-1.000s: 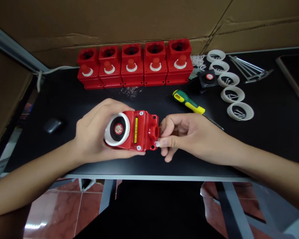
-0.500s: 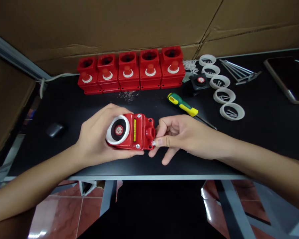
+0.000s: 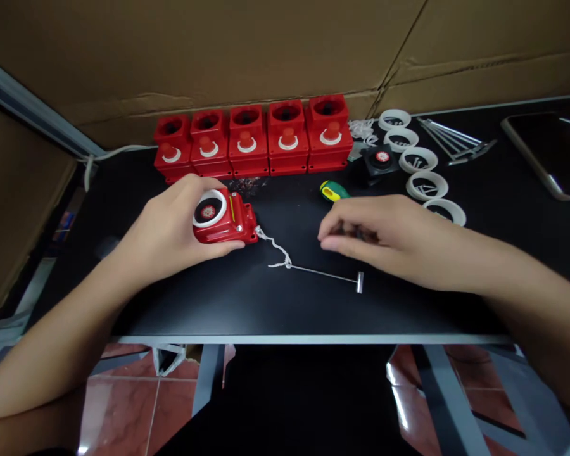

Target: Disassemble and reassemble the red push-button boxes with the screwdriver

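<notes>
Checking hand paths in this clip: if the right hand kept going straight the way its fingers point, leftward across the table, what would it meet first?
Probably the red box that the left hand holds. The right hand points left over bare black table; the white string and metal pin lie just nearer the table's front edge, though depth is unclear.

Red box (image 3: 228,221) showing glossy plastic; pin (image 3: 327,273) gleaming bare metal; string (image 3: 273,244) looking soft white fibre; table (image 3: 218,297) staying matt black; cardboard (image 3: 218,50) appearing rough.

Five red housings (image 3: 247,139) in a row at the back of the black table (image 3: 218,297). White rings (image 3: 420,171) with screws to the right, metal rods (image 3: 456,140) and a tablet (image 3: 551,155) beyond, cardboard (image 3: 266,50) behind.
</notes>
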Demonstrator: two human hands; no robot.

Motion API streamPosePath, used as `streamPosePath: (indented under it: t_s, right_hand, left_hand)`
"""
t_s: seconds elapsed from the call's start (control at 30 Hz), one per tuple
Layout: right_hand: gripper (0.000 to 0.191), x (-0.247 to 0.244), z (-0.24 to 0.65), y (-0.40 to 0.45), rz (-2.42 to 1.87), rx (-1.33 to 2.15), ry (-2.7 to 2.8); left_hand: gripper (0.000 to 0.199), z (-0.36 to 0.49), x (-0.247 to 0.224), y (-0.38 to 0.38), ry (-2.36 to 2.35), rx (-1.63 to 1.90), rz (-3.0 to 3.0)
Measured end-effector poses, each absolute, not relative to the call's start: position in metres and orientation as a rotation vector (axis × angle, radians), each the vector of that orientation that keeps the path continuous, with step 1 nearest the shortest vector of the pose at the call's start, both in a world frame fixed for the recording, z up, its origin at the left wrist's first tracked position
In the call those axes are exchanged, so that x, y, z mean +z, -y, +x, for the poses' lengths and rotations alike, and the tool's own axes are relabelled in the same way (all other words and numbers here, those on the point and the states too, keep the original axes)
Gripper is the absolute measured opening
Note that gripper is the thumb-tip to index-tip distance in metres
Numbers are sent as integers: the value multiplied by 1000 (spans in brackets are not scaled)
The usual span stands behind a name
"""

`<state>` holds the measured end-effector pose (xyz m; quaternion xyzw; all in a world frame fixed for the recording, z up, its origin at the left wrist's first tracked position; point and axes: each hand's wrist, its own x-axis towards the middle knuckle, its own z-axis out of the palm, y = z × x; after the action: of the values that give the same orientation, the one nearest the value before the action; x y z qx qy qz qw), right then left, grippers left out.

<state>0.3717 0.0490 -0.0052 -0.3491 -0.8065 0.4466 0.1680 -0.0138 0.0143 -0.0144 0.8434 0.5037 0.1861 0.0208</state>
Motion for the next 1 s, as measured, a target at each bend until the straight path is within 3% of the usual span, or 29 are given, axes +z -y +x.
streamPosePath:
  t_s: [0.1, 0.2, 0.37, 0.5, 0.53, 0.63, 0.7, 0.77, 0.87, 1.0]
  right_hand:
    - [21, -9, 385, -55, -963, 1052, 2636]
    - [33, -14, 394, -57, -1040, 804, 2718]
    - [36, -12, 397, -53, -967, 845, 2822]
    - [22, -11, 391, -49, -984, 765, 2865]
    - [18, -11, 389, -48, -981, 747, 2866]
    - [8, -13, 378, -44, -983, 725, 2841]
    - [20, -16, 368, -40, -1021, 673, 2822]
    - [29, -20, 356, -36, -1070, 523, 2811]
    - [14, -28, 342, -32, -1117, 338, 2792]
    - [8, -38, 343, -35, -1069, 357, 2727]
  left_hand:
    - [70, -27, -11, -23, -1479, 502, 2756]
    - [70, -44, -12, -37, -1375, 475, 2915]
    - [76, -72, -19, -55, -1331, 479, 3010]
    - [102, -72, -12, -48, -1388, 634, 2986]
    - [99, -65, -7, -43, -1355, 702, 2973]
    - [48, -25, 8, -19, -1216, 937, 2980]
    - [23, 9, 9, -2, -1157, 734, 2907]
    - [21, 37, 2, 6, -1086, 454, 2898]
    - [32, 58, -18, 1, -1241, 245, 2912]
    - [32, 54, -38, -14, -1349, 292, 2775]
